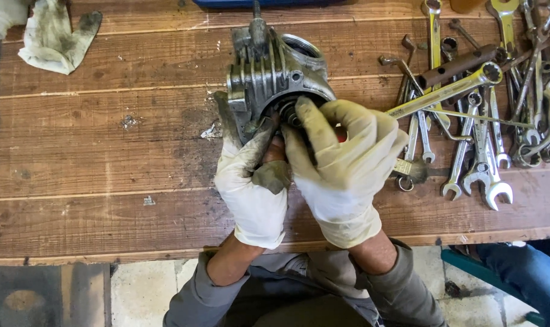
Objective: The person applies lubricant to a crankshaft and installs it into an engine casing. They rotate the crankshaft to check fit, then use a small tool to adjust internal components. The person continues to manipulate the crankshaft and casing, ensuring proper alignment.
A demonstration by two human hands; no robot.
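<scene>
A grey metal engine part with cooling fins [269,69] stands on the wooden workbench [105,157]. My left hand [251,181], in a dirty white glove, grips its lower left edge. My right hand [344,163], also in a white glove, covers the part's round opening, with one finger pushed in beside a small coil spring [288,112]. A bit of red shows between the fingers of the right hand. What else the right hand holds is hidden.
A heap of several spanners and wrenches [481,121] lies on the bench to the right, one long spanner [447,91] pointing at my right hand. A spare dirty glove [57,36] lies at the back left. A blue-clothed leg [523,272] is at lower right.
</scene>
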